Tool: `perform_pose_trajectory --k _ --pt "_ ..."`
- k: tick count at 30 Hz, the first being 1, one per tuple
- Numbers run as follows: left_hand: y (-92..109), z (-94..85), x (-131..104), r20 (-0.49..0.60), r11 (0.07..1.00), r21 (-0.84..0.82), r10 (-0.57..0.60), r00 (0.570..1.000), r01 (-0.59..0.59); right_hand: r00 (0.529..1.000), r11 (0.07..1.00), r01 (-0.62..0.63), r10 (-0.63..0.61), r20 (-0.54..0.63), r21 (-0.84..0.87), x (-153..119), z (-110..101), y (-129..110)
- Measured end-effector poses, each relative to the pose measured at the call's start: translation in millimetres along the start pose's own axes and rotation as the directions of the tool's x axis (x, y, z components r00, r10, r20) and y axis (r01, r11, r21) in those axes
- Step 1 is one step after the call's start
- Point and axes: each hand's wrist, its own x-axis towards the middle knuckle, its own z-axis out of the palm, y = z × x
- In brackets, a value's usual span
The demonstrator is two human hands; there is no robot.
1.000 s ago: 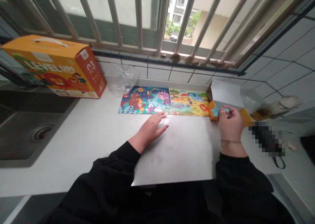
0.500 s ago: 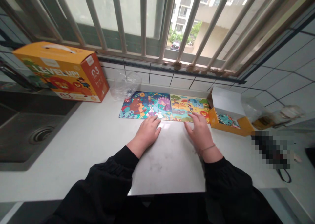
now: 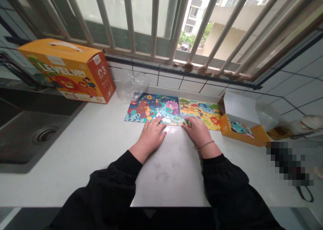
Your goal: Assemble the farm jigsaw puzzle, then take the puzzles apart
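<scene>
A dark blue picture board printed with cartoon animals lies flat on the counter. Against its right side is a yellow picture board with an elephant and a lion. My left hand rests open on the blue board's front edge, fingertips over the white rabbits. At the yellow board's front left corner is my right hand, fingers bent, with the thumb and index finger apart and a bit of print showing between them. Whether its fingertips press on the board or only touch it, I cannot tell.
An open yellow box holding colourful pieces stands right of the boards. Crumpled clear plastic lies behind them. A large orange "LEVEL UP!" box stands by the sink. Window bars rise behind; a blurred dark object lies right.
My right hand has slid left along the yellow board to its front left corner, its fingers more bent. My left hand stays at the blue board's edge. The view has shifted slightly.
</scene>
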Motion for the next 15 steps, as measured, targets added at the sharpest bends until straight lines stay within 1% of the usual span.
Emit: perform_pose_trajectory --k 4,9,12,15 --pt "-1 1.3 0 -0.005 1.0 -0.026 0.006 1.0 -0.006 0.999 0.999 0.041 -0.041 -0.021 -0.023 -1 -3 -8" --pt "0 -0.3 0 -0.012 1.0 -0.011 0.009 1.0 -0.009 0.995 0.996 0.093 -0.093 -0.025 -0.014 0 -7 -19" --pt "0 -0.8 0 -0.015 1.0 0.0 0.014 1.0 -0.014 0.992 0.992 0.124 -0.124 -0.03 -0.006 1 -10 -22" --pt "1 -1.0 0 -0.017 1.0 0.006 0.014 1.0 -0.014 0.99 0.99 0.137 -0.137 -0.012 -0.014 1 -10 -22"
